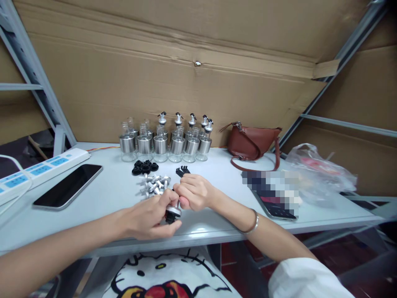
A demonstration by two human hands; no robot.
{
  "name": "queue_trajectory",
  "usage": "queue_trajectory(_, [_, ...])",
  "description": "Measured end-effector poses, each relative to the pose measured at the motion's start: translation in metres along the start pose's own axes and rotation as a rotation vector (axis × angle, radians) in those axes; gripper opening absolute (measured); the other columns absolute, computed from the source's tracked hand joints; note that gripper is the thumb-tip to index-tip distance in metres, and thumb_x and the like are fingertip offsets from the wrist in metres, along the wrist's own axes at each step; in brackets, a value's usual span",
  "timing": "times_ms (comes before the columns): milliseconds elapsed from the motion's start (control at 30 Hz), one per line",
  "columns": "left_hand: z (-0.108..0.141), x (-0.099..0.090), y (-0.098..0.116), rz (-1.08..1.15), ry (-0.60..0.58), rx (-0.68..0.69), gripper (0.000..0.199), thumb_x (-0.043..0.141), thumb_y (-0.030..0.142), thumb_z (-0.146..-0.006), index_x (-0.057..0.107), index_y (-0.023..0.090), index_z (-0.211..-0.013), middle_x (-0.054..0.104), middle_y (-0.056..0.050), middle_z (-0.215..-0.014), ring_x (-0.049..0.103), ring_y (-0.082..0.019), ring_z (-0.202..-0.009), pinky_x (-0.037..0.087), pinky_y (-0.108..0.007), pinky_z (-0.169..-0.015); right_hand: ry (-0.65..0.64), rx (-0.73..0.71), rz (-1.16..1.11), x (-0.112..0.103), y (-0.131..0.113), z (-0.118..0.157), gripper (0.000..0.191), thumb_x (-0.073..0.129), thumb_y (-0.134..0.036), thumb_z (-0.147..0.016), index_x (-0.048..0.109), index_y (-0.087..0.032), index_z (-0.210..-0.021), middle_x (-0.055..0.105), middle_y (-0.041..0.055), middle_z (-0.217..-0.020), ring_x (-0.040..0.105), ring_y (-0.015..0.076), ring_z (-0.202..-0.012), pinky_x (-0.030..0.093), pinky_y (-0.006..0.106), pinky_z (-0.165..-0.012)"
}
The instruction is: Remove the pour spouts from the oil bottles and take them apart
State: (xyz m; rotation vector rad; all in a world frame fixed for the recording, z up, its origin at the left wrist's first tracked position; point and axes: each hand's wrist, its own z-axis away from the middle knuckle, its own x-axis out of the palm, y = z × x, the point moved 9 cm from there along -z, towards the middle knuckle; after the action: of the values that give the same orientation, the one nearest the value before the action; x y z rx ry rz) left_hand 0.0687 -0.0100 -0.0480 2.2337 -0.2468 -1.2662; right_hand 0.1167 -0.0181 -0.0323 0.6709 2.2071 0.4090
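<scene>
**Both hands close on one pourer top at the desk's front edge**

The left hand point(151, 218) grasps a silver-and-black pourer top point(173, 212) between thumb and fingers, its black ribbed end pointing down. The right hand point(195, 191) is clenched around the narrow upper end; its fingers hide whatever else they may hold. A silver bangle point(256, 221) circles the right forearm.

The pourer top is above the front edge of the pale grey desk point(108, 182). Just beyond the hands lie a loose heap of small silver spouted pieces point(155, 185), a cluster of round black stoppers point(145, 167) and a few slim black levers point(182, 170). Behind these, clear glass bottles with brushed-metal bands point(160, 145) stand upright in rows, five silver pourers with black tips showing at the back.

At left, a white power strip with blue socket panels point(43, 169) sits beside a dark-screened phone point(68, 186); the strip's markings are too small to read. At right are a reddish-brown handbag point(254, 142), a clear plastic bag point(322, 169) whose red print is illegible, and a second phone point(274, 207), partly pixelated. Below the desk, white cloth point(173, 269) bears a Hello Kitty-like cartoon face.
</scene>
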Motion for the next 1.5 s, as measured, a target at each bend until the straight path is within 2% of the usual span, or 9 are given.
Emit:
queue_trajectory(300, [0.002,0.002,0.002,-0.045,0.000,0.047,0.021,0.044,0.023,-0.080,0.027,0.022,-0.093,0.029,0.010,-0.063,0.030,-0.007,-0.041,0.029,-0.020,-0.042,0.096,-0.016,-0.037,-0.013,-0.003,-0.008,0.052,0.013,-0.025,-0.099,0.051,-0.016,-0.064,0.045,0.0012,-0.051,0.039,0.0133,-0.046,0.035,0.028,-0.047])
queue_trajectory(400, [0.002,-0.002,0.007,-0.106,0.079,0.152,0.023,0.044,0.020,-0.079,0.028,0.022,-0.096,0.031,0.009,-0.063,0.028,-0.007,-0.042,0.027,-0.020,-0.041,0.115,0.032,-0.055,-0.015,0.001,-0.009,0.054,0.013,-0.029,-0.100,0.053,-0.016,-0.065,0.043,-0.0001,-0.049,0.038,0.0124,-0.045,0.036,0.027,-0.046])
queue_trajectory(500, [0.004,-0.007,0.014,-0.193,0.184,0.269,0.021,0.044,0.019,-0.078,0.028,0.022,-0.092,0.035,0.008,-0.063,0.029,-0.007,-0.044,0.027,-0.020,-0.041,0.147,0.074,-0.074,-0.017,0.006,-0.010,0.056,0.017,-0.042,-0.099,0.054,-0.015,-0.067,0.040,-0.0016,-0.047,0.039,0.0114,-0.045,0.036,0.025,-0.047])
queue_trajectory(600, [0.006,-0.010,0.015,-0.236,0.233,0.303,0.020,0.045,0.023,-0.081,0.027,0.022,-0.089,0.034,0.009,-0.062,0.030,-0.007,-0.044,0.028,-0.019,-0.042,0.175,0.091,-0.095,-0.020,0.009,-0.009,0.054,0.028,-0.052,-0.096,0.055,-0.015,-0.067,0.040,-0.0024,-0.047,0.040,0.0109,-0.045,0.034,0.025,-0.046])
queue_trajectory(700, [0.008,-0.010,0.015,-0.254,0.249,0.323,0.023,0.048,0.031,-0.084,0.027,0.023,-0.088,0.032,0.009,-0.062,0.029,-0.007,-0.044,0.029,-0.018,-0.041,0.188,0.092,-0.109,-0.022,0.010,-0.009,0.055,0.029,-0.056,-0.093,0.055,-0.015,-0.067,0.040,-0.0024,-0.048,0.040,0.0113,-0.045,0.032,0.026,-0.046])
queue_trajectory(800, [0.007,-0.010,0.015,-0.285,0.261,0.322,0.023,0.049,0.031,-0.085,0.028,0.022,-0.088,0.034,0.009,-0.062,0.029,-0.007,-0.044,0.029,-0.018,-0.041,0.179,0.085,-0.098,-0.022,0.008,-0.010,0.054,0.024,-0.049,-0.096,0.056,-0.014,-0.070,0.043,-0.0012,-0.050,0.041,0.0121,-0.046,0.033,0.026,-0.047])
queue_trajectory(1033, [0.004,-0.011,0.025,-0.272,0.278,0.309,0.014,0.040,0.019,-0.085,0.030,0.021,-0.094,0.031,0.009,-0.062,0.028,-0.006,-0.042,0.025,-0.016,-0.037,0.119,0.050,-0.033,-0.020,0.002,-0.014,0.050,0.019,-0.030,-0.099,0.057,-0.010,-0.074,0.047,0.0010,-0.051,0.043,0.0134,-0.048,0.038,0.026,-0.051])
queue_trajectory(1300, [0.003,-0.007,0.025,-0.186,0.216,0.295,0.018,0.040,0.020,-0.084,0.025,0.023,-0.094,0.029,0.009,-0.064,0.026,-0.005,-0.041,0.025,-0.016,-0.037,0.102,0.002,-0.033,-0.019,-0.003,-0.013,0.053,0.014,-0.026,-0.099,0.057,-0.011,-0.072,0.047,0.0020,-0.051,0.041,0.0143,-0.048,0.036,0.028,-0.047])
queue_trajectory(1500, [0.003,-0.006,0.025,-0.167,0.198,0.295,0.019,0.039,0.020,-0.084,0.023,0.023,-0.094,0.027,0.008,-0.067,0.025,-0.005,-0.043,0.024,-0.017,-0.037,0.137,0.035,-0.103,-0.020,0.000,-0.014,0.055,0.013,-0.026,-0.099,0.056,-0.012,-0.068,0.045,0.0017,-0.049,0.039,0.0136,-0.046,0.037,0.028,-0.046])
